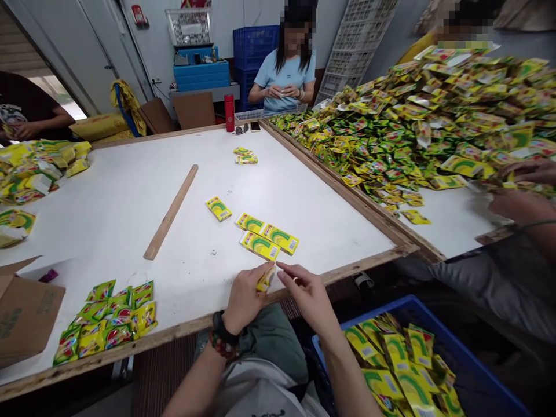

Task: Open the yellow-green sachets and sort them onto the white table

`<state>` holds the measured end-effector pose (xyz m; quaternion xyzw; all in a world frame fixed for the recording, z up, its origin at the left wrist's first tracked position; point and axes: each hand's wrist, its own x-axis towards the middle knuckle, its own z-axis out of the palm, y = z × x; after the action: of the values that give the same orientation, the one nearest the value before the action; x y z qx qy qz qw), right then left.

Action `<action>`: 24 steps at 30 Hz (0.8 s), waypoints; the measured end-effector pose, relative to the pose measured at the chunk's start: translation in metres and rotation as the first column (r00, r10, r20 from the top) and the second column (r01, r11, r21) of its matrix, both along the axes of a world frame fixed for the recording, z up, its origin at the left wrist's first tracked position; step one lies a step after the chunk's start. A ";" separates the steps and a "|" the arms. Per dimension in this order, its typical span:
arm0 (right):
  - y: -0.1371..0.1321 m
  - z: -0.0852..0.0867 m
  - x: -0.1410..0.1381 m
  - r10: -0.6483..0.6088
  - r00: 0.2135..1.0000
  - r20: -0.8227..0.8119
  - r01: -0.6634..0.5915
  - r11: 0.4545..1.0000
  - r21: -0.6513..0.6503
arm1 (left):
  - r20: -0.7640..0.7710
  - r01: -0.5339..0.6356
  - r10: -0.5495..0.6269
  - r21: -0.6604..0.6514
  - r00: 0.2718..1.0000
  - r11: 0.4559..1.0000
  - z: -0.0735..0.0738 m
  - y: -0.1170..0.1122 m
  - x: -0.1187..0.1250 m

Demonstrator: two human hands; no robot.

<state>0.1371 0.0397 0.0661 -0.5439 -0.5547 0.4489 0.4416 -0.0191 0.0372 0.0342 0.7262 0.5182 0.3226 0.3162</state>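
Observation:
My left hand (245, 295) grips a small yellow box (264, 282) at the table's near edge, its fingers partly hiding it. The white end of that box faces my right hand (310, 298), whose thumb and index finger pinch at its flap. Just beyond my hands, a yellow box with a green arc (259, 246) lies flat against another yellow box (280, 238). A third yellow box (249, 223) touches them, and a single yellow box (218, 209) lies apart to the left. Green and yellow sachets (106, 318) sit in rows at the near left.
A wooden strip (171, 211) lies across the white table (313, 185). Left are a cardboard box (30, 318) and a yellow pile (39, 168). A blue crate (473, 370) of yellow boxes stands right, below a big packet heap (391, 133). Several co-workers sit around; a red bottle (229, 113) stands far back.

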 end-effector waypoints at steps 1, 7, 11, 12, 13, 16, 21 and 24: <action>-0.003 0.007 0.001 0.043 0.996 0.080 -0.049 0.996 0.079 | 0.092 0.042 -0.035 -0.068 0.995 0.997 0.005 0.001 -0.003; -0.005 0.014 -0.004 0.065 0.954 0.294 -0.123 0.975 0.183 | 0.373 -0.011 0.098 -0.228 0.923 0.974 0.004 -0.016 0.004; -0.005 0.003 -0.010 -0.077 0.974 0.213 0.055 0.993 0.104 | 0.270 -0.358 0.341 0.014 0.900 0.934 -0.025 -0.037 0.025; -0.005 0.002 -0.010 -0.066 0.988 0.140 0.057 0.996 0.065 | 0.233 -0.374 0.346 0.092 0.909 0.923 -0.031 -0.040 0.028; -0.006 0.001 -0.010 -0.046 0.998 0.052 0.045 0.999 0.020 | 0.208 -0.381 0.346 0.164 0.915 0.910 -0.035 -0.042 0.029; -0.008 0.000 -0.008 0.030 0.978 -0.207 -0.051 0.994 -0.095 | 0.218 -0.419 0.365 0.316 0.905 0.851 -0.042 -0.040 0.029; -0.011 -0.007 -0.013 0.116 0.942 -0.315 -0.174 0.971 -0.163 | 0.221 -0.389 0.323 0.428 0.920 0.816 -0.045 -0.032 0.026; -0.014 -0.010 -0.019 0.181 0.934 -0.307 -0.233 0.962 -0.141 | 0.176 -0.353 0.307 0.386 0.935 0.852 -0.043 -0.035 0.024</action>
<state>0.1185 0.0253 0.0563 -0.4468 -0.4962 0.6152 0.4191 0.0051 0.0026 -0.0088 0.6579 0.5376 0.5128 0.1234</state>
